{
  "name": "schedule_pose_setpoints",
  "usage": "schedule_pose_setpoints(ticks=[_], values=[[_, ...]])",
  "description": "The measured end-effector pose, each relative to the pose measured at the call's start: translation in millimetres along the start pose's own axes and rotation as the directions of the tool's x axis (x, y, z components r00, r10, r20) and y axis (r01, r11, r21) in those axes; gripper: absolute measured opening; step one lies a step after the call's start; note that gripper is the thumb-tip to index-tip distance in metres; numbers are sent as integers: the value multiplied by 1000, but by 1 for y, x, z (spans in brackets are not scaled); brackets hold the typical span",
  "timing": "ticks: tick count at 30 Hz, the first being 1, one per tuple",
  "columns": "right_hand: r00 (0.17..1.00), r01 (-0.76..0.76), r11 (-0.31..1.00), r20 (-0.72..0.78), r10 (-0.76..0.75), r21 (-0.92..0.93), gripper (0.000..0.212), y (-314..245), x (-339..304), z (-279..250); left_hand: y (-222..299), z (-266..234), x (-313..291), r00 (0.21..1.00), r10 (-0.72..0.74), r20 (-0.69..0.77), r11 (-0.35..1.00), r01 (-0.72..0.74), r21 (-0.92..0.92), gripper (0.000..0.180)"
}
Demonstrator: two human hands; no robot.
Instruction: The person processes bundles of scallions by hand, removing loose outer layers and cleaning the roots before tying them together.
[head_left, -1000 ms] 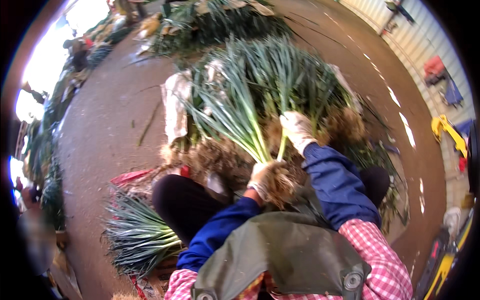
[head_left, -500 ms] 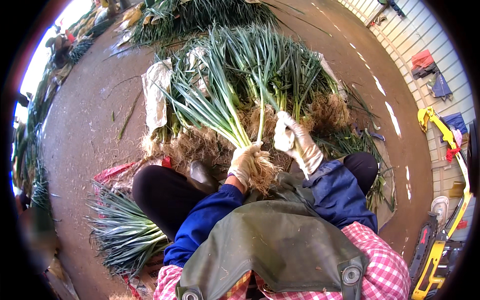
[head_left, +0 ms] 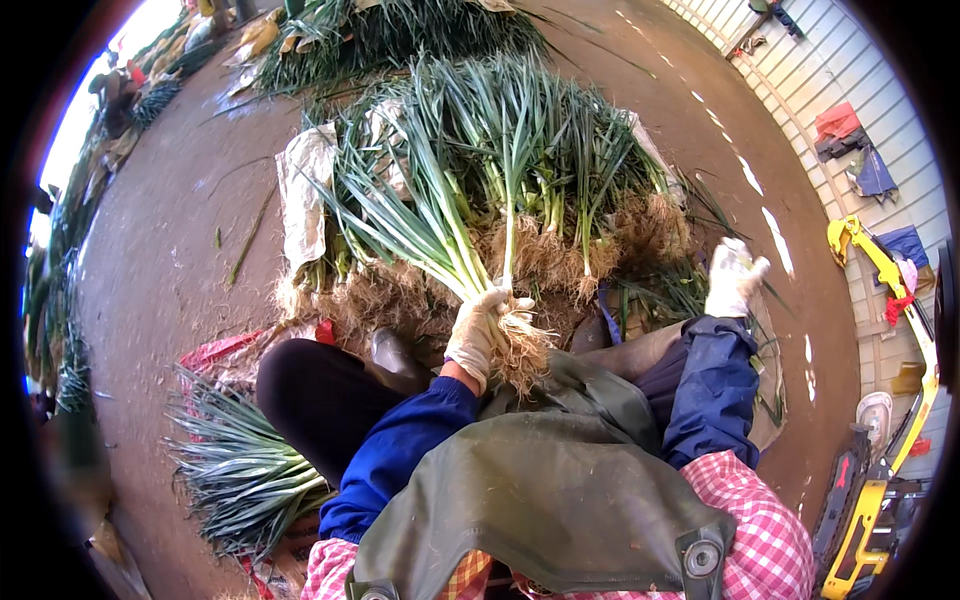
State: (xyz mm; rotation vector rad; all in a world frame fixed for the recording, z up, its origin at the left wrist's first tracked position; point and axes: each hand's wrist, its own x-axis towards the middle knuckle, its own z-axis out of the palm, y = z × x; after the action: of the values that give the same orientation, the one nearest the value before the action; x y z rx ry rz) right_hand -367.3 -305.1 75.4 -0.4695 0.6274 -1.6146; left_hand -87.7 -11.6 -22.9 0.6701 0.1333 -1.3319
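Observation:
My left hand (head_left: pixel 474 338), in a white work glove, is closed around the lower stems of a small bunch of leeks (head_left: pixel 462 255). Their pale roots (head_left: pixel 525 350) hang out beside the glove toward my apron, and the long green leaves fan away from me. One leek (head_left: pixel 510 215) stands a little apart from the others in that grip. Out to the right, over leaf scraps, is my gloved right hand (head_left: pixel 733 280), its thumb away from the fingers and nothing visible in it. A large heap of rooted leeks (head_left: pixel 570 150) lies before me on pale sacking (head_left: pixel 305 190).
Another bundle of leeks (head_left: pixel 240 470) lies by my left knee on red-edged sacking (head_left: pixel 215 352). Loose leaves (head_left: pixel 665 295) are scattered at right. Farther off is another leek pile (head_left: pixel 400 40). A yellow toy-like digger arm (head_left: pixel 880 260) stands near the white wall at right.
My right hand has swung away from the leeks out to the right, its thumb now apart. The left hand keeps its hold on the bunch, nearly in place.

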Motion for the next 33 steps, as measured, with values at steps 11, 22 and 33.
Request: schedule_pose_setpoints(ticks=[11,22,33], values=[[267,-409,299,201,943,-862,30,208,-167,52,-11,-17,18,999,45,11,999,-45,19,22],[467,733,-174,300,832,-658,24,174,-205,66,-14,-23,24,998,37,-53,997,-33,70,36],[320,752,60,442,838,-656,27,161,-208,43,-6,-3,14,1000,-20,23,998,21,-54,32]])
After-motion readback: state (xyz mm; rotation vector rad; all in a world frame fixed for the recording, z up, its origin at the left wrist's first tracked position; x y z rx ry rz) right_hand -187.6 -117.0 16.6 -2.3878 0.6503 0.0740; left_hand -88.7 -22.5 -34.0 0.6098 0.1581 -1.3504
